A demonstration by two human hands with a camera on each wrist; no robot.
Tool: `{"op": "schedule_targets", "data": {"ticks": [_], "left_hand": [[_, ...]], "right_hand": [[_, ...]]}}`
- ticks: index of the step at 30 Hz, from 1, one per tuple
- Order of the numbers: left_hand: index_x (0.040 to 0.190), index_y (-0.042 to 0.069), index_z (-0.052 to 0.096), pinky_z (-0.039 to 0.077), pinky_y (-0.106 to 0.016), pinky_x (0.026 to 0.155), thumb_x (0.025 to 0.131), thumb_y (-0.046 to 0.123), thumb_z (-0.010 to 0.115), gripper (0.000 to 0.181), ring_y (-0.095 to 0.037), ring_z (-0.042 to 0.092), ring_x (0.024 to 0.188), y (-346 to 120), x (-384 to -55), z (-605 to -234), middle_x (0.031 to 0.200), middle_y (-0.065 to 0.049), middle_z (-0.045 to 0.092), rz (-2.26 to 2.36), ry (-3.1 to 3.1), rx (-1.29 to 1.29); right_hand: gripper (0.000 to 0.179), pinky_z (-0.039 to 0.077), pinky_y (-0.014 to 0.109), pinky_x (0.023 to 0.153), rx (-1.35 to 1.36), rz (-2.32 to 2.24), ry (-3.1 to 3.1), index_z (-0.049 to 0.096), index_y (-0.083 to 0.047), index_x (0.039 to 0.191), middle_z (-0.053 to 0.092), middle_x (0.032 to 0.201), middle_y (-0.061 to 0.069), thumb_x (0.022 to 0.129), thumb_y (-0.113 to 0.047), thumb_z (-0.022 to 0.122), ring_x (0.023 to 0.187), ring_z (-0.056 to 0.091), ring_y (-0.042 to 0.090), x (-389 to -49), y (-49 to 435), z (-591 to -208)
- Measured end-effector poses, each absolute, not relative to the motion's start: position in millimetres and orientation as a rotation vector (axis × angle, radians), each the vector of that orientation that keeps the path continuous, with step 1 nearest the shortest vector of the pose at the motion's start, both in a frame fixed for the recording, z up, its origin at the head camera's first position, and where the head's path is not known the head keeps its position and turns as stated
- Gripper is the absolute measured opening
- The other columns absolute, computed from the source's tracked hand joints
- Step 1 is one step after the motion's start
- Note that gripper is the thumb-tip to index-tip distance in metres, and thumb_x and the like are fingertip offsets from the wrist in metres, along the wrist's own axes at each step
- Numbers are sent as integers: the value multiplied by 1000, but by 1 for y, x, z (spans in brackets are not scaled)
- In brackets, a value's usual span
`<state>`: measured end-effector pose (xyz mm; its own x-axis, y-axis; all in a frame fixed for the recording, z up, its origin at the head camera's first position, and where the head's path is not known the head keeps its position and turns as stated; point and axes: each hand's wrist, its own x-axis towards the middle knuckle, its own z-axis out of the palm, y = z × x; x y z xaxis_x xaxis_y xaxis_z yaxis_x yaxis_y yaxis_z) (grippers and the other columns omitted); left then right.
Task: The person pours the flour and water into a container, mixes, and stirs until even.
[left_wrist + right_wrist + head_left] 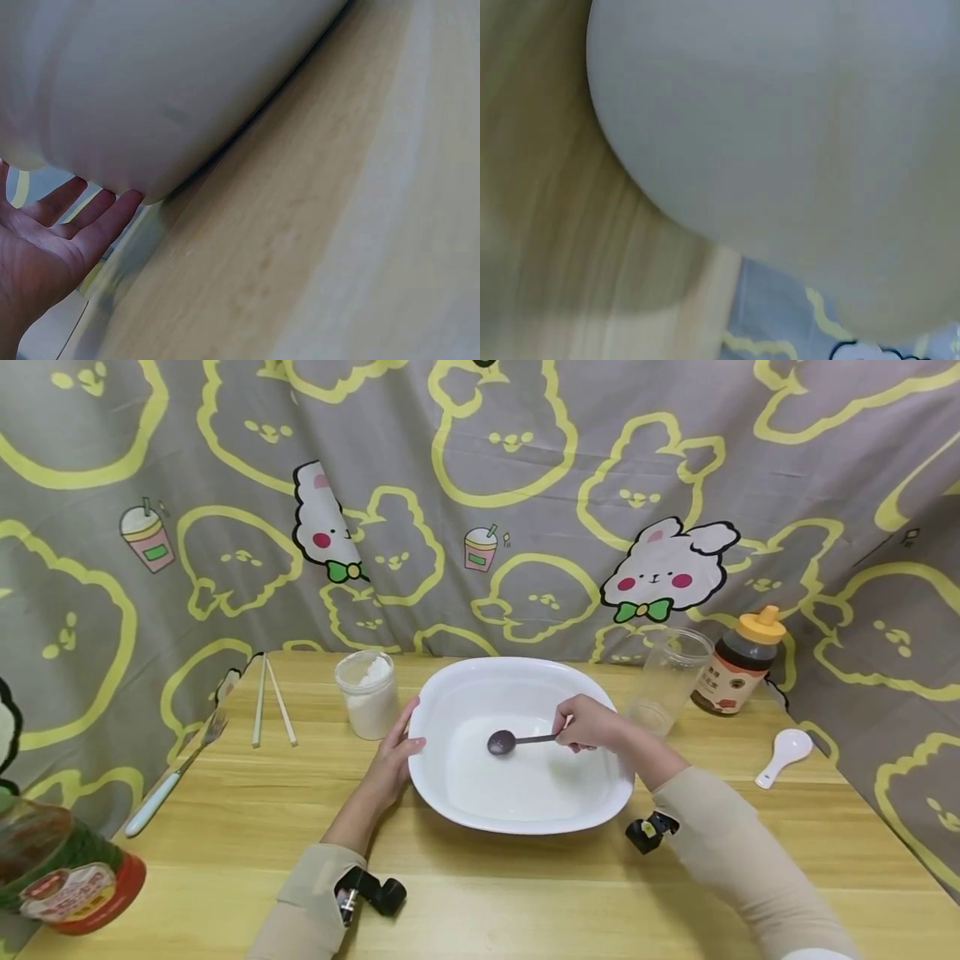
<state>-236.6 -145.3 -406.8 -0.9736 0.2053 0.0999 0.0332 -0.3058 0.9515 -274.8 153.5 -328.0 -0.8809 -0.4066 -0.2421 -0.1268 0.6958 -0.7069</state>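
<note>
A large white basin (465,814) stands in the middle of the wooden table. My left hand (390,764) steadies its left side, thumb and index fingertip at the rim. In the left wrist view, several outstretched fingers of that hand (45,251) touch the basin's outer wall (165,90). Over the basin, my right hand (592,724) pinches the handle of a dark spoon (501,742), whose bowl points left above the white interior. The right wrist view is filled mostly by the basin's outer wall (742,135); the right hand is hidden there.
Left of the basin stand a jar of white powder (371,710), chopsticks (279,702) and a fork (176,774). A red-based bottle (82,893) is at the near left. Rightward are a clear plastic jar (671,672), a yellow-capped sauce bottle (738,664) and a white spoon (787,752).
</note>
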Motion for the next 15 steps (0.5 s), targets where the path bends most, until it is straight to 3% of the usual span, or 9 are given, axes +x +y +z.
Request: {"op": "schedule_targets", "data": {"ticks": [7, 15], "left_hand": [[138, 25, 20, 46, -38, 75, 78, 9, 46, 68, -41, 36, 110, -145, -236, -405, 131, -18, 31, 2433, 1781, 311], [138, 25, 20, 46, -40, 75, 78, 9, 46, 67, -40, 39, 107, -145, -237, -407, 129, -20, 33, 2430, 1778, 314]], "right_hand": [[7, 31, 22, 41, -459, -800, 2688, 55, -2, 71, 47, 48, 3, 69, 5, 52, 43, 40, 12, -270, 178, -312], [6, 32, 23, 41, -415, -822, 2787, 54, -1, 71, 48, 48, 3, 69, 4, 50, 43, 41, 13, -278, 174, -313]]}}
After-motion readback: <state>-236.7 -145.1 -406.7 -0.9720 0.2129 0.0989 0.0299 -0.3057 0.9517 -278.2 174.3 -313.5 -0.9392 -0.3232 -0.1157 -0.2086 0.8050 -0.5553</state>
